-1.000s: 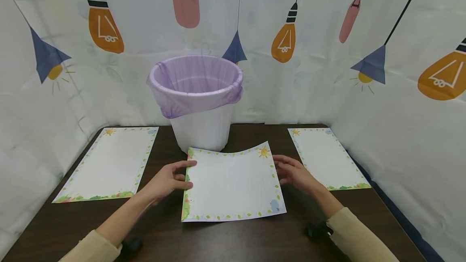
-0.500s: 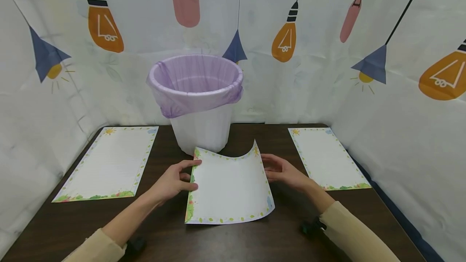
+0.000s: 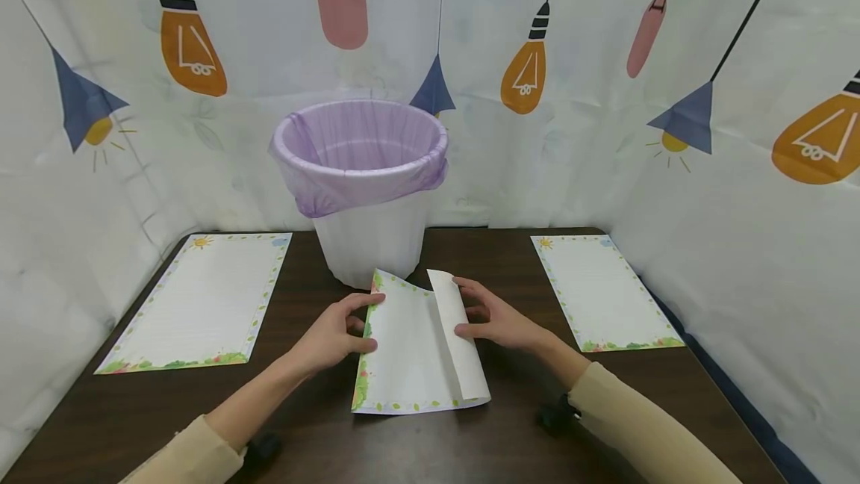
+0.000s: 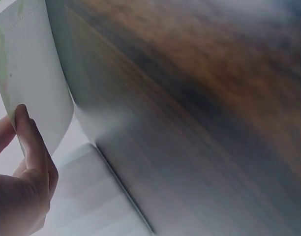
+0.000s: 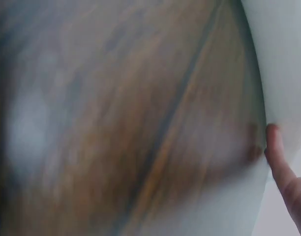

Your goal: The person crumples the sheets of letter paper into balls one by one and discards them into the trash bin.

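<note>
A sheet of paper with a leafy printed border is bent upward close over the table in front of me. My left hand pinches its left edge, thumb in front; the left wrist view shows these fingers on the bordered edge. The sheet's right side is turned over to the left, its plain white back forming a flap. My right hand grips that curled side, index finger and thumb lying on the flap. In the right wrist view one fingertip touches the white paper.
A white bin with a purple liner stands right behind the sheet. Similar bordered sheets lie flat on the dark table, a left sheet and a right sheet. A patterned curtain surrounds the table's back and sides.
My right hand has moved left, bending the sheet's right side up and over into a flap. My left hand has shifted slightly right with the left edge.
</note>
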A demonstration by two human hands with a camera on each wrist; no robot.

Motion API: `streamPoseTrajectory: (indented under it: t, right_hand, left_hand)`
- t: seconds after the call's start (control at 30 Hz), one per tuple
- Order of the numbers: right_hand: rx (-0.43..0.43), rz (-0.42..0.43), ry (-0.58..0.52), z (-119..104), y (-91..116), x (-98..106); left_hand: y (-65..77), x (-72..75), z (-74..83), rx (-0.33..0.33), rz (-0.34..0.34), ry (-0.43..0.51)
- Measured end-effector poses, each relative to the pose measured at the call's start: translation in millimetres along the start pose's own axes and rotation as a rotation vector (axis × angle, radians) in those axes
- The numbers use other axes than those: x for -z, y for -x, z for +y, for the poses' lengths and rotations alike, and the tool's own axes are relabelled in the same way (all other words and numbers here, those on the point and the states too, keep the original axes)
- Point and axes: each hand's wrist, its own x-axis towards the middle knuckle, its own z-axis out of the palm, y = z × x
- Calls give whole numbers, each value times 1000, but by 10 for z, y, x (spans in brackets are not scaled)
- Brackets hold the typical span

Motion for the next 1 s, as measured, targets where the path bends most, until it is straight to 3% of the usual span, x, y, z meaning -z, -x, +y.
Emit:
streamPoseTrajectory:
  t: [0.13,0.33,0.63,0.83,1.0]
  right_hand:
    - [-12,17,83,11,-51,-76]
    - [-42,22,197,-35,-83,-170]
    - [-10,68,310,-20,-163,-219]
    - [7,100,318,-39,-170,-224]
    - [41,166,260,-126,-157,-246]
  left_hand:
    - [-26,-52,-8,-5,3,-8]
    - [-43,-98,5,2,3,85]
    - [-74,-153,20,-14,-5,132]
    - [-105,-203,61,-25,-24,215]
    - [-134,-216,65,-54,-45,292]
